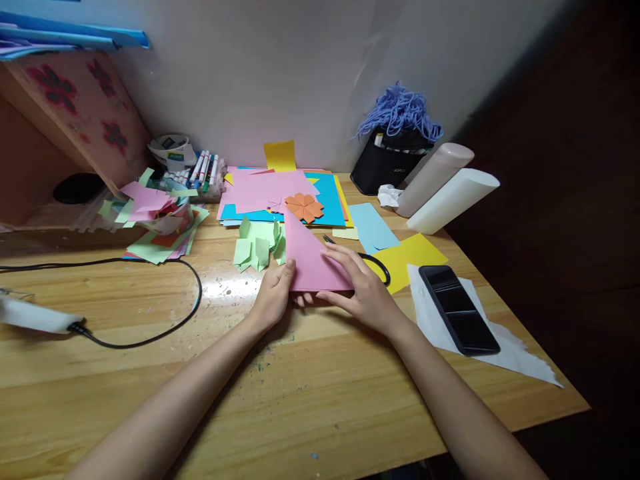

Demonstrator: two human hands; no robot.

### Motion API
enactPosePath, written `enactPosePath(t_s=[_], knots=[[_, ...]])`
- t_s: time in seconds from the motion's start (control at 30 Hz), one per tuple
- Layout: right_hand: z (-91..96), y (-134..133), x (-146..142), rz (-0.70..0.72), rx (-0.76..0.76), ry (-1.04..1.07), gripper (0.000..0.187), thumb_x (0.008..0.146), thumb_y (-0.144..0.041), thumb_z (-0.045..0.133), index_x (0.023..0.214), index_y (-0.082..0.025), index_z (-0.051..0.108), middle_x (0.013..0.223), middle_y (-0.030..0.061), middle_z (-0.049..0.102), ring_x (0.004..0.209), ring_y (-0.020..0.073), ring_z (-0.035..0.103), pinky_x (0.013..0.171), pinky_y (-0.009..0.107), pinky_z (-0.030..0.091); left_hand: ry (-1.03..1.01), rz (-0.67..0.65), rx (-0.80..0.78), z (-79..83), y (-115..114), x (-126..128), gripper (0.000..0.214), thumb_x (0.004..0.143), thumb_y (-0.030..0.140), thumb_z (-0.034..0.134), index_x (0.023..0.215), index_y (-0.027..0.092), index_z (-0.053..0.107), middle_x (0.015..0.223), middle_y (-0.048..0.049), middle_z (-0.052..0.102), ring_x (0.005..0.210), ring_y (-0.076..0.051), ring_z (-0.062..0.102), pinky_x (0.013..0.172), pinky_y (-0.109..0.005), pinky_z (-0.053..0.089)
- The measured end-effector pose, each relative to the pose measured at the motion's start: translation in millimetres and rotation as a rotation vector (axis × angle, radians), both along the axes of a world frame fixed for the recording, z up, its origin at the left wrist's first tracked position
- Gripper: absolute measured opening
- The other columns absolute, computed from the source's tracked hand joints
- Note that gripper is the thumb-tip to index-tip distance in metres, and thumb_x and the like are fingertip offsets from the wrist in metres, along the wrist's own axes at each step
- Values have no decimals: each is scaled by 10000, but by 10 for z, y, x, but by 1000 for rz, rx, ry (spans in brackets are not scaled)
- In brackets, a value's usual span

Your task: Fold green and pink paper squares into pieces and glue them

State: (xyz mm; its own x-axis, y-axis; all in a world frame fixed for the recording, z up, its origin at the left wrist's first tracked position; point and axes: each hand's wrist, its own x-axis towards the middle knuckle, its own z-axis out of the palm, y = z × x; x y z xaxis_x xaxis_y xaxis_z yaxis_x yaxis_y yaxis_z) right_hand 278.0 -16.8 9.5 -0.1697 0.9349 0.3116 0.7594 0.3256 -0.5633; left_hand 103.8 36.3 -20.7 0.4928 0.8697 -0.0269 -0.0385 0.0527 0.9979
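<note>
A pink sheet of paper folded into a triangle [315, 260] is held above the table, its point facing away from me. My left hand [274, 293] pinches its lower left corner, thumb on top and fingertips showing underneath. On the right side, my right hand [367, 293] grips the other corner, fingers over the paper and thumb by the bottom edge. Black-handled scissors [381, 265] lie partly hidden behind the right hand. Just left of the pink triangle are folded light green paper pieces [255, 247]. Beyond its tip rests an orange paper flower [305, 208].
Stacked coloured paper [330, 193] lies at the back, beside markers [204, 168] and a scrap-filled bowl [173, 217]. At right are yellow paper [413, 257], a phone [459, 310] on tissue, two upright cylinders [453, 200] and a black holder [383, 163]. A cable [197, 307] loops left.
</note>
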Motion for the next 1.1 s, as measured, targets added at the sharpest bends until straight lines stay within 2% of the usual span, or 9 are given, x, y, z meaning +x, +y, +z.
enactPosePath(t_s=[0.17, 0.4, 0.63, 0.73, 0.83, 0.97, 1.1], knots=[[-42, -8, -6, -12, -79, 11, 537, 774, -419, 566, 1231, -242, 347, 1303, 105, 431, 1176, 255, 446, 922, 429, 414, 46, 66, -2, -48, 2, -27, 613, 848, 585, 256, 460, 180, 503, 406, -16, 494, 381, -111, 453, 409, -247, 368], [-92, -9, 3, 9, -141, -25, 471, 809, -419, 512, 1206, -231, 343, 1238, 103, 486, 1100, 259, 503, 888, 415, 422, 41, 88, -10, 1, -5, -17, 601, 825, 620, 266, 473, 182, 478, 390, -2, 456, 363, -105, 412, 383, -244, 314], [-67, -19, -33, 13, -168, 2, 387, 837, -336, 459, 1190, -212, 358, 1206, 95, 510, 1038, 239, 527, 834, 369, 440, 67, 90, 17, -60, 2, -20, 589, 853, 574, 261, 459, 172, 432, 416, 9, 431, 382, -91, 373, 400, -239, 274], [-63, -22, -32, 6, -167, -10, 383, 843, -319, 438, 1200, -211, 354, 1209, 94, 503, 1011, 237, 533, 817, 367, 443, 64, 74, 37, -38, 4, -19, 549, 860, 552, 275, 486, 170, 405, 438, 18, 426, 402, -88, 367, 413, -232, 274], [-64, -21, -20, -9, -167, -9, 404, 844, -317, 435, 1222, -211, 337, 1221, 94, 496, 1001, 235, 537, 834, 372, 436, 69, 40, 90, 19, -1, -8, 458, 839, 510, 390, 539, 164, 409, 472, 33, 426, 443, -81, 377, 441, -214, 296], [-63, -17, -21, -34, -164, 22, 400, 854, -332, 424, 1224, -206, 340, 1210, 102, 508, 997, 240, 543, 847, 381, 429, 104, 19, 154, 82, -21, 13, 292, 743, 426, 589, 765, 138, 544, 677, 4, 568, 588, -101, 485, 530, -202, 390], [-50, -12, -33, -31, -174, 24, 413, 857, -363, 426, 1232, -212, 340, 1247, 99, 476, 1048, 238, 516, 857, 372, 424, 120, 19, 183, 89, -37, 22, 320, 731, 391, 609, 913, 130, 578, 835, -41, 629, 720, -144, 553, 625, -232, 450]])
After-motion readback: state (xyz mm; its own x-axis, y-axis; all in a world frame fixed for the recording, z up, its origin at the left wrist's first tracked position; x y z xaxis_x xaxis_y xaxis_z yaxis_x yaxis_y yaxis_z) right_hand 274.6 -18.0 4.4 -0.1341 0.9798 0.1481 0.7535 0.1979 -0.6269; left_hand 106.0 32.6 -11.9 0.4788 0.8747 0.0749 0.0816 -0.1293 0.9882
